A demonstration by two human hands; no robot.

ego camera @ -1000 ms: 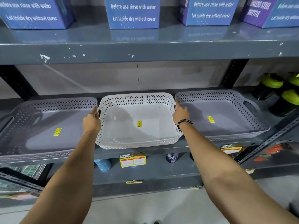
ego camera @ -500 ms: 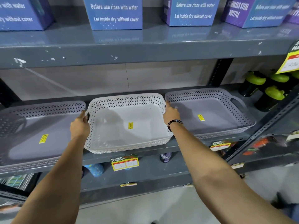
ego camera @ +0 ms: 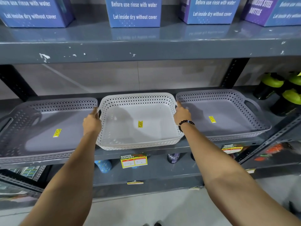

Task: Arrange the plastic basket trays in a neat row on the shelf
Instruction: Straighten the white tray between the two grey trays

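Both hands on the white basket tray (ego camera: 138,123) at the middle of the grey shelf (ego camera: 162,148): left hand (ego camera: 92,123) closed around its left handle, right hand (ego camera: 182,115) gripping the right handle, beaded bracelet (ego camera: 185,123) at the wrist. Flanked just beside by two grey basket trays, the left one (ego camera: 44,128) and the right one (ego camera: 224,113), all three side by side in a row, each with a yellow sticker inside. Blue boxes (ego camera: 134,12) up on the shelf above, green-lidded bottles (ego camera: 276,88) off to the right.

Blue boxes (ego camera: 134,12) reading "Before use rinse with water, Let inside dry without cover", shelf tag (ego camera: 133,160) "SUPER MARKET"
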